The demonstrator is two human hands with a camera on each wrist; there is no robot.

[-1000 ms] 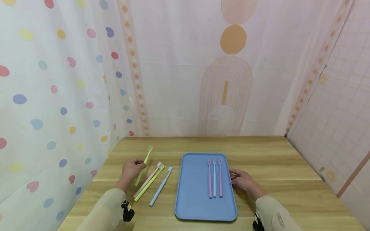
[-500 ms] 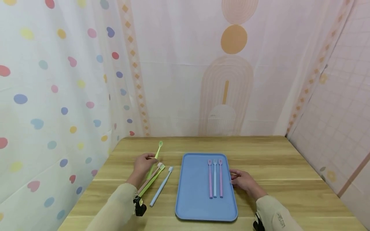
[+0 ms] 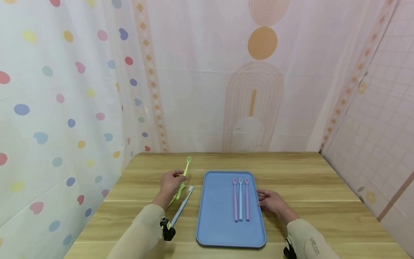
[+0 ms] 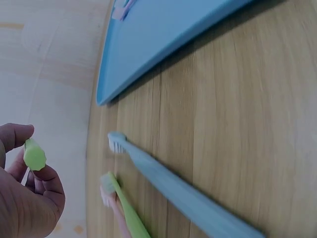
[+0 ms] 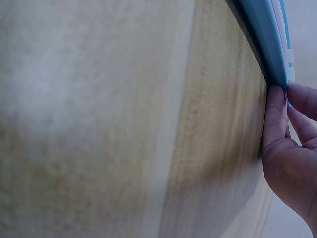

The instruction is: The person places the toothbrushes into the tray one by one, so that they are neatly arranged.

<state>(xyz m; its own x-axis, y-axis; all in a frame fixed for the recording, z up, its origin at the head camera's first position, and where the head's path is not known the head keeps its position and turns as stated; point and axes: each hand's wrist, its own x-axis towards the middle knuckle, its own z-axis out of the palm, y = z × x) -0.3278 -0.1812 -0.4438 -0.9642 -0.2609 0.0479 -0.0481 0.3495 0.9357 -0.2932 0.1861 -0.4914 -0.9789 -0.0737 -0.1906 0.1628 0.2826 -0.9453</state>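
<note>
My left hand [image 3: 170,185] pinches a yellow-green toothbrush [image 3: 186,169] between thumb and fingers, above the table and left of the tray. Its head points up and away; in the left wrist view its handle end [image 4: 34,156] faces the camera. Below lie a blue toothbrush [image 3: 182,207], a second green toothbrush [image 4: 128,210] and a pink toothbrush [image 4: 119,218], the last hidden by my hand in the head view. My right hand [image 3: 275,205] holds the right rim of the blue tray [image 3: 215,216]. Two purple toothbrushes [image 3: 235,203] [image 3: 247,203] and a light blue toothbrush [image 3: 240,203] lie side by side on it.
The wooden table [image 3: 300,180] extends around the tray on all sides. A patterned curtain [image 3: 194,90] hangs behind the table's far edge, and a dotted curtain [image 3: 64,144] stands along the left side.
My left hand has carried the yellow-green toothbrush rightward toward the tray, passing over the loose toothbrushes. The right hand and the tray have stayed in place.
</note>
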